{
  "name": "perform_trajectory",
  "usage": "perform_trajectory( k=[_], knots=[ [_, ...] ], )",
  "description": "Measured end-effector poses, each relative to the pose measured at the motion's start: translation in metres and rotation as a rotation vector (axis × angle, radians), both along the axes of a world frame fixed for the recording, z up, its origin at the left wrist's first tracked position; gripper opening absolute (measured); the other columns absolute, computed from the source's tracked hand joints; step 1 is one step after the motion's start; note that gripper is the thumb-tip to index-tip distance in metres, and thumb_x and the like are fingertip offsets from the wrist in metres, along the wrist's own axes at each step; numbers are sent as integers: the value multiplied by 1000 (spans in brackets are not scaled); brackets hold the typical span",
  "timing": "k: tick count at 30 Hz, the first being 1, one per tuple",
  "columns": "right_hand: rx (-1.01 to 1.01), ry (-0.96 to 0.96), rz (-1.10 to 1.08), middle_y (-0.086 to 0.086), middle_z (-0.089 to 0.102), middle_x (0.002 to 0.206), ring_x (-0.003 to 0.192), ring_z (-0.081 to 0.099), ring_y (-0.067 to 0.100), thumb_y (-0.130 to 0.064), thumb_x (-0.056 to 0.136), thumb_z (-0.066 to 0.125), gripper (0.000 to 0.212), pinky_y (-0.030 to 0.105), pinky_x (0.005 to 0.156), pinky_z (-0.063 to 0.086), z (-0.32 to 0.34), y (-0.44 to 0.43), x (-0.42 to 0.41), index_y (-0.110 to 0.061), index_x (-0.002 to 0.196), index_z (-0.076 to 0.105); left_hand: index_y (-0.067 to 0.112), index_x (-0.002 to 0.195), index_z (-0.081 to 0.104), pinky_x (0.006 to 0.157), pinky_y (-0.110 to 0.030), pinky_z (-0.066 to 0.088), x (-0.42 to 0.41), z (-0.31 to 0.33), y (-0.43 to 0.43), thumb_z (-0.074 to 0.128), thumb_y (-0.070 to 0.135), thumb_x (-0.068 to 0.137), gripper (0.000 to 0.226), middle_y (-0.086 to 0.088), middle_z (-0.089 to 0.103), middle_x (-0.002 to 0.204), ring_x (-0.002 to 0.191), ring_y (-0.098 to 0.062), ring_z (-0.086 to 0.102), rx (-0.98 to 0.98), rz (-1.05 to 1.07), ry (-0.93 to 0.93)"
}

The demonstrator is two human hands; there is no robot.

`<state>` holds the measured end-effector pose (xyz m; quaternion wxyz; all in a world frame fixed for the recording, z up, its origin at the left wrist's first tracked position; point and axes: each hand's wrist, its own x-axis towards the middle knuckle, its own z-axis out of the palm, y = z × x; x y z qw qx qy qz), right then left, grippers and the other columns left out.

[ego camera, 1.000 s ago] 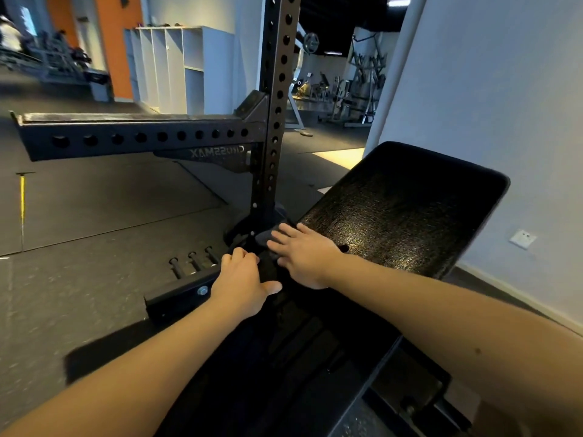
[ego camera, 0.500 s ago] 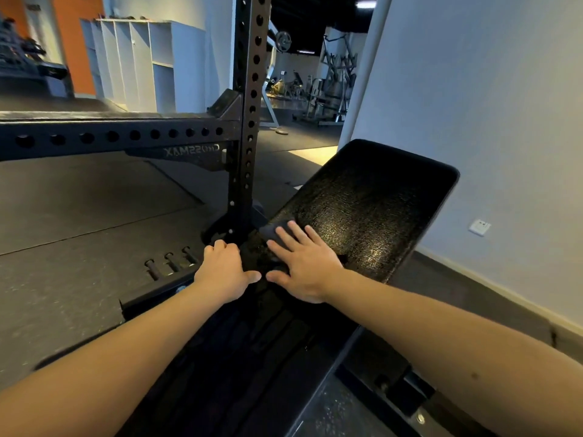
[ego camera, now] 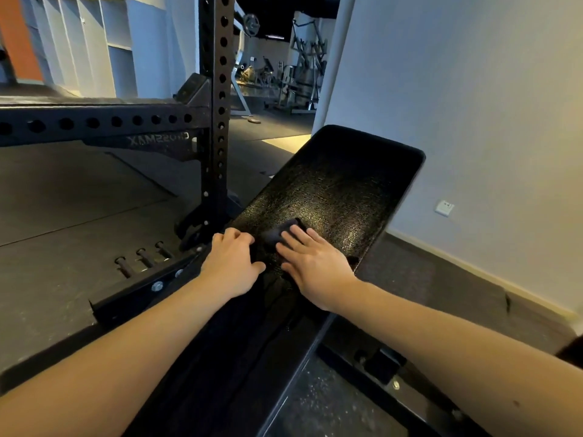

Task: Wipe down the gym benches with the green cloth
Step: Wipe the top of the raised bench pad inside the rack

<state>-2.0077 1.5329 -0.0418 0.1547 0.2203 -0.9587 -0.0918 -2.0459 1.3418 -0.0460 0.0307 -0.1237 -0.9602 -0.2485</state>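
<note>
On the bench pad (ego camera: 347, 184) we press the cloth (ego camera: 277, 233) with our flat, straight-fingered right hand (ego camera: 315, 266); our left hand (ego camera: 230, 263) curls round the pad's left edge.

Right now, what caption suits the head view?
Right hand presses the cloth on the bench pad; left hand grips its edge.

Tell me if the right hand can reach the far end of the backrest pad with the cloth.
Probably yes: the right hand presses the cloth flat on the backrest pad, and the pad beyond it is bare to its far end.
</note>
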Motion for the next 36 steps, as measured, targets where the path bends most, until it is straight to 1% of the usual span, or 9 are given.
perform_trajectory(
  k=[5,9,14,16,19,23,25,31,36],
  knots=[
    [-28,39,-231,2,31,165,157,15,21,-36,110,35,48,42,127,8,38,43,-21,-19,155,39,17,146,46,110,-43,37,5,6,1,69,43,93,63,-5,38,145,137,-30,29,-7,-27,28],
    [-82,112,-384,8,34,164,156,17,27,-33,110,37,48,43,126,10,37,44,-26,-13,153,42,17,144,47,110,-42,38,14,7,2,69,45,92,64,-1,37,145,137,-26,27,56,-75,42],
    [-126,206,-247,14,60,143,141,46,34,-27,98,62,39,50,120,33,-10,13,26,-7,132,65,18,142,49,109,-41,38,22,2,10,71,47,89,64,1,38,143,136,-24,28,88,-130,76],
    [-109,179,-146,12,61,142,140,49,32,-31,99,58,40,50,118,38,-23,11,47,-10,132,67,18,142,49,110,-41,37,23,1,14,71,47,88,65,0,39,143,135,-24,29,92,-137,81],
    [-110,167,-111,9,59,144,143,46,28,-37,102,42,47,49,119,36,-13,34,44,-12,135,66,17,143,49,110,-41,37,23,3,20,71,46,88,66,0,40,143,135,-25,30,98,-157,95],
    [-213,189,-399,8,46,157,153,28,27,-30,107,47,43,46,126,18,22,71,10,-12,146,54,17,143,49,109,-40,39,23,3,28,71,47,88,66,0,39,143,135,-25,29,109,-196,90],
    [-252,216,-438,12,48,155,152,30,31,-26,105,51,42,49,125,19,21,70,7,-9,143,56,17,142,50,109,-40,39,23,1,30,72,48,88,66,0,38,143,134,-24,29,100,-199,98],
    [-306,283,-277,9,55,148,148,39,30,-32,102,44,45,51,123,29,-36,16,70,-10,135,65,20,140,50,105,-39,39,20,-3,32,73,51,85,67,0,39,142,132,-26,32,50,-169,144],
    [-227,297,-171,4,57,147,147,40,23,-36,104,45,42,49,123,29,-35,29,73,-15,134,67,21,136,52,104,-40,41,19,-3,33,77,50,82,66,-1,41,139,129,-28,34,57,-164,145]
  ],
)
